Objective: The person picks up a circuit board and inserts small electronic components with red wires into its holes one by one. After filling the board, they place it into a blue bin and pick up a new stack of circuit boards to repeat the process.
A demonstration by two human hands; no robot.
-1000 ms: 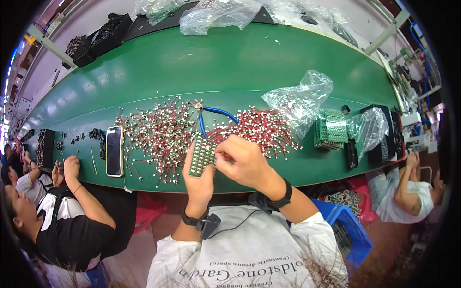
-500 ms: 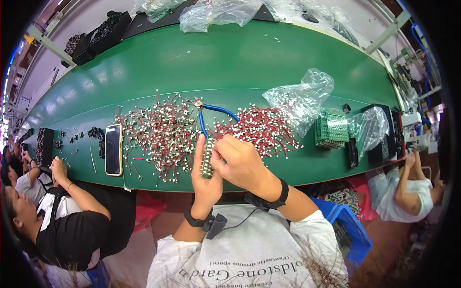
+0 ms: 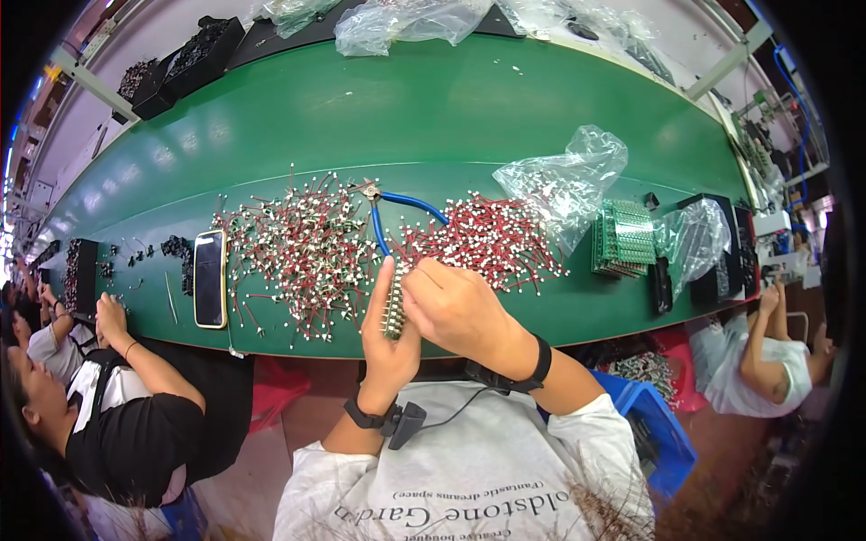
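Observation:
A narrow green circuit-board strip with a row of small pale parts stands lengthwise in my left hand, which is closed around it, the thumb and fingers along its sides. My right hand is curled at the strip's upper right edge, fingertips pressed together; whatever they pinch is hidden behind the knuckles. Just beyond the hands lie blue-handled pliers, their jaws pointing away. Red-wired pieces with white connectors form a loose pile at the left and a denser pile at the right.
A phone lies left of the piles. To the right are a clear plastic bag, stacked green boards and a black tray. A blue crate stands below the table edge. A co-worker sits at the left.
My right hand has shifted slightly at the strip, its fingers further over the upper edge. The strip has turned a little in my left hand, showing less of its face.

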